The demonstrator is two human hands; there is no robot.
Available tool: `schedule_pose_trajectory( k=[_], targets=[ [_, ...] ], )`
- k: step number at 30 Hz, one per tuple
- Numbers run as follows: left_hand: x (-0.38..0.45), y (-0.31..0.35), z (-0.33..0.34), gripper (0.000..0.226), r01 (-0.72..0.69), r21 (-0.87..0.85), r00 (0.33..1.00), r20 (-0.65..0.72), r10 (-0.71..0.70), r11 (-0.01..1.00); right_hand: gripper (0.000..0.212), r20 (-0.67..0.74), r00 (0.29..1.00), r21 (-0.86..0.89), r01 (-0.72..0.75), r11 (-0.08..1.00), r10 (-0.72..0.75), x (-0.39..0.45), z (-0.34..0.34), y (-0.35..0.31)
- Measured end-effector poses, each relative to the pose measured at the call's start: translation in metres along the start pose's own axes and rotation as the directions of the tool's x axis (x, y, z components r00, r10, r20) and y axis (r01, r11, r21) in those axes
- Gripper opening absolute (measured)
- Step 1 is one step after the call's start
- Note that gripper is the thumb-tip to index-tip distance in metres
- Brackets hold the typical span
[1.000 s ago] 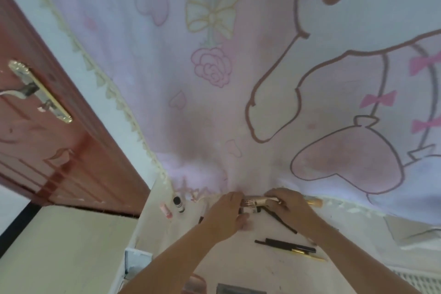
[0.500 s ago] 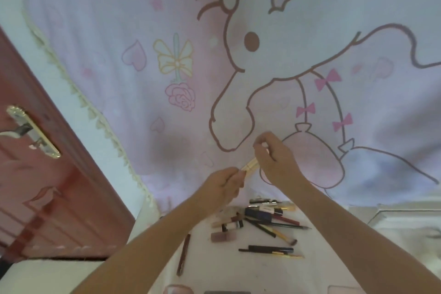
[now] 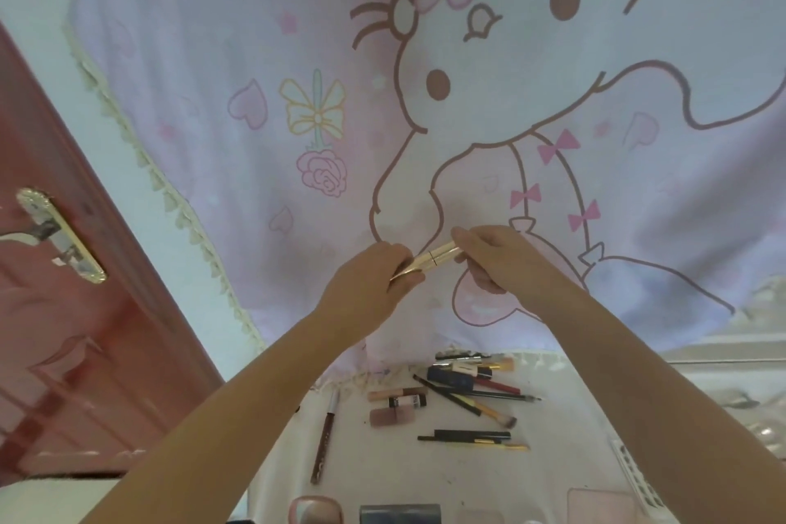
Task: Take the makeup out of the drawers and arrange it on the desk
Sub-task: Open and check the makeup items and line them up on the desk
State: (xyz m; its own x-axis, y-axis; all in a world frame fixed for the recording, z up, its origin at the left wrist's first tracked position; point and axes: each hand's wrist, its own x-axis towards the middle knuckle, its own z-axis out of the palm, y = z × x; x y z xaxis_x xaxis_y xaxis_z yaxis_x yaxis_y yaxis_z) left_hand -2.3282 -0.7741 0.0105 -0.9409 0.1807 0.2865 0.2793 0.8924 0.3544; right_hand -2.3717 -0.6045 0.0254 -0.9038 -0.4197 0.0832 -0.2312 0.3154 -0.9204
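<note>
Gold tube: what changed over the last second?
Both hands lifted the gold tube off the desk to in front of the curtain. Left hand and right hand keep gripping its ends. The makeup pile on the desk looks unmoved.

You hold a glossy gold tube (image 3: 429,260) that looks like metal or metallised plastic, with a thin seam round it. Behind it hangs a soft matt printed cloth (image 3: 297,77) with a tufted cream fringe. The door (image 3: 85,332) is lacquered reddish wood with a shiny brass-coloured handle plate (image 3: 59,234). The desk (image 3: 383,468) looks smooth, white and matt.
</note>
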Motion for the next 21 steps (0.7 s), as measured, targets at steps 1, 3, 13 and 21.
schedule_pose_trajectory(
  k=[1,3,13,21],
  targets=[
    [-0.001,-0.001,0.001,0.018,-0.014,0.0,1.0,0.003,0.014,1.0,0.032,0.008,0.999,0.003,0.044,0.999,-0.044,-0.001,0.0,0.0],
    [0.0,-0.001,-0.002,0.025,-0.024,-0.04,0.999,0.044,0.026,0.999,0.026,0.02,0.982,-0.1,0.189,0.977,-0.188,-0.001,-0.002,0.003],
    [0.021,-0.005,-0.031,0.026,-0.037,0.107,0.998,0.049,0.032,0.994,0.026,0.157,0.987,0.044,0.014,0.999,-0.021,0.025,-0.011,-0.017],
    [0.027,-0.007,-0.048,0.035,-0.051,0.344,0.998,-0.016,0.06,0.937,0.031,0.012,0.996,0.033,0.092,0.995,-0.092,0.039,-0.005,-0.03]
  ],
)
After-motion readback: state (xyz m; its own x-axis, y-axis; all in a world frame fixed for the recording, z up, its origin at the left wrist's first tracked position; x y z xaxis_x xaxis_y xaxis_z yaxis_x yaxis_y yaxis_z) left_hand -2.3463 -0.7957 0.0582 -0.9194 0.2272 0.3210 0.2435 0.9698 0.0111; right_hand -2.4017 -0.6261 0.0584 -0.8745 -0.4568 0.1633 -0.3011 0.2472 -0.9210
